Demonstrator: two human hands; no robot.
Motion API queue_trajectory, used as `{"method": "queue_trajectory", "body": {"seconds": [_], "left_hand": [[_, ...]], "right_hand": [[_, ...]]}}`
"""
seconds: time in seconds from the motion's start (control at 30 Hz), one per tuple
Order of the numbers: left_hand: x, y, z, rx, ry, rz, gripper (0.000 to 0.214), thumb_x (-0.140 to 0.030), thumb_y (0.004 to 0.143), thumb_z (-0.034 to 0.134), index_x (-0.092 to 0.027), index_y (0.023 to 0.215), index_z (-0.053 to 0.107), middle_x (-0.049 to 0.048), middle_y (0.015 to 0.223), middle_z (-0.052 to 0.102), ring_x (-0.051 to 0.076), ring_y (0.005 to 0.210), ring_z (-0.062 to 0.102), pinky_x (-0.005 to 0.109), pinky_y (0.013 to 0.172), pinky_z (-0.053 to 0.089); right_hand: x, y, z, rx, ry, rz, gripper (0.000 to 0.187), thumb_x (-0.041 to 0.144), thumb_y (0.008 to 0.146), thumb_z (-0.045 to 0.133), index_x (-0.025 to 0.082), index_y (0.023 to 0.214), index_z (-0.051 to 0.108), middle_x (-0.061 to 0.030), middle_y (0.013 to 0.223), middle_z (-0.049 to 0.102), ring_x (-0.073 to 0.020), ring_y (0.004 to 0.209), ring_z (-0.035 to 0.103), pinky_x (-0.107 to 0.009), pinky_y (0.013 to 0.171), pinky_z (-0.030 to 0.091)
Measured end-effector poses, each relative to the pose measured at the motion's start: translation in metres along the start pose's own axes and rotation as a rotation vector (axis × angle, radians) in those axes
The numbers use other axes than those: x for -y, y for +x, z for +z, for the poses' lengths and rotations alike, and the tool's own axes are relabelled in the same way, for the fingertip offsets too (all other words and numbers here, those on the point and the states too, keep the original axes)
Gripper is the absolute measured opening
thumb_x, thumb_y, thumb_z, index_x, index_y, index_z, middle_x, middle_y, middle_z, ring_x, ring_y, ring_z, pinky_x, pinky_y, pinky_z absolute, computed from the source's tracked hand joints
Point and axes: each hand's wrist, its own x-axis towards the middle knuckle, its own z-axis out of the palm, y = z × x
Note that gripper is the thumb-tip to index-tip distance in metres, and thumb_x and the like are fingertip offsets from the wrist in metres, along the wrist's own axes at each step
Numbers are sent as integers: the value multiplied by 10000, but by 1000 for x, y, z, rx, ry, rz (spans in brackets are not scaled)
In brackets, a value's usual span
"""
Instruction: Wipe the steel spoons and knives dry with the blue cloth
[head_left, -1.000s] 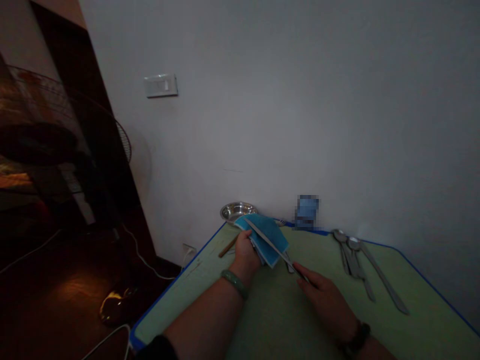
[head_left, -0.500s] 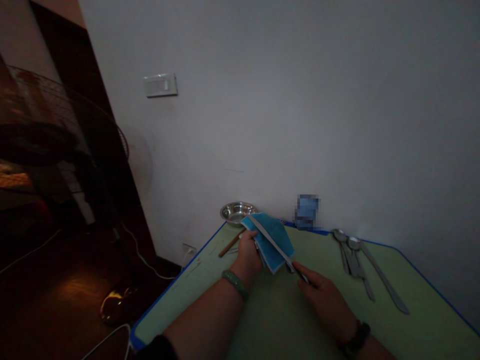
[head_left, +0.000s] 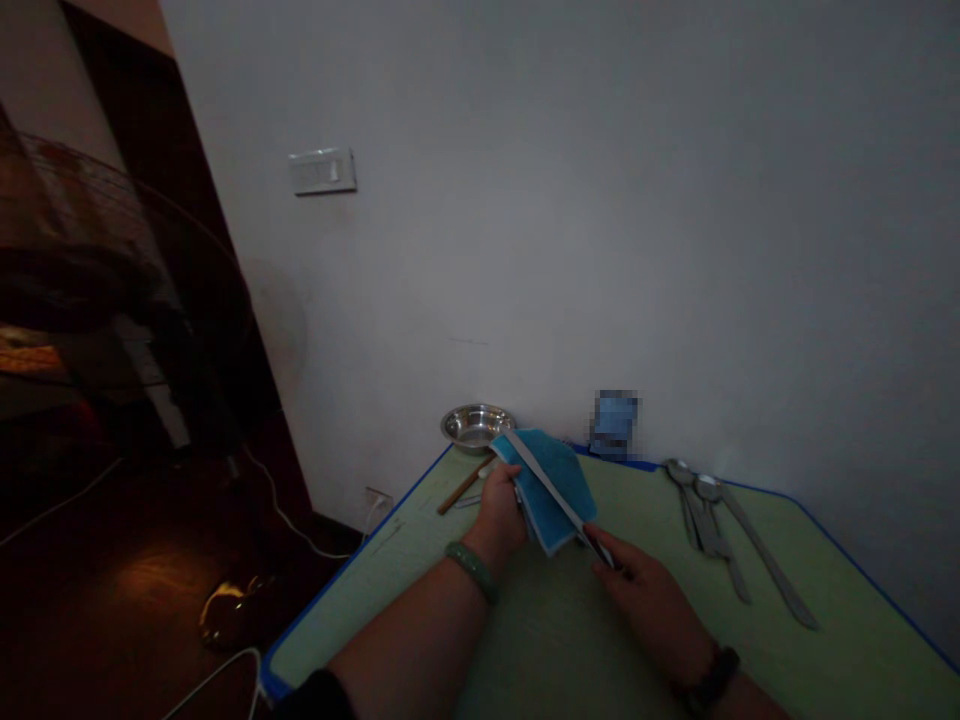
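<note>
You are gripping a folded blue cloth (head_left: 561,478) in your left hand (head_left: 501,512), fingers curled shut around its near edge, so the soft, slightly napped fabric is standing up off the table (head_left: 555,645) like a pad. Your right hand (head_left: 649,598) is pinching the handle end of a table knife (head_left: 541,478), fingertips closed tight on it. The long, flat, dull-shining blade is lying diagonally across the cloth, running up and away from your right fingertips and past the far side of your left fingers. Holding it by the handle is, I judge, leaving your fingers clear of the blade while the cloth is backing the metal along its length.

Beyond your left fingers a round steel bowl (head_left: 477,425) is sitting at the table's far corner. A thin wooden stick (head_left: 459,489) is lying flat just left of those fingers. Well apart from your right fingertips, on their right, spoons (head_left: 701,505) and other long cutlery are lying side by side on the matte green top.
</note>
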Motion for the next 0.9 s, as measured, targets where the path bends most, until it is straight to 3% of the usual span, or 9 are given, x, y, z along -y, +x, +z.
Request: {"method": "queue_trajectory", "body": {"seconds": [0.53,0.9], "left_hand": [[2,0,-2,23,-8,-62,449,-293,649,447,-48,1002,572,183,880,655,309,827,611,469,759,446],[1,-2,0,0,7,-53,462,-298,654,427,-36,1006,570,186,870,657,311,823,611,472,748,448]], "right_hand": [[-1,1,1,-12,30,14,455,351,716,473,241,1156,521,-20,1103,607,-207,962,577,-325,806,462],[-2,1,1,-9,27,-6,449,340,712,471,240,1147,527,-19,1134,591,-198,1003,558,-326,867,427]]}}
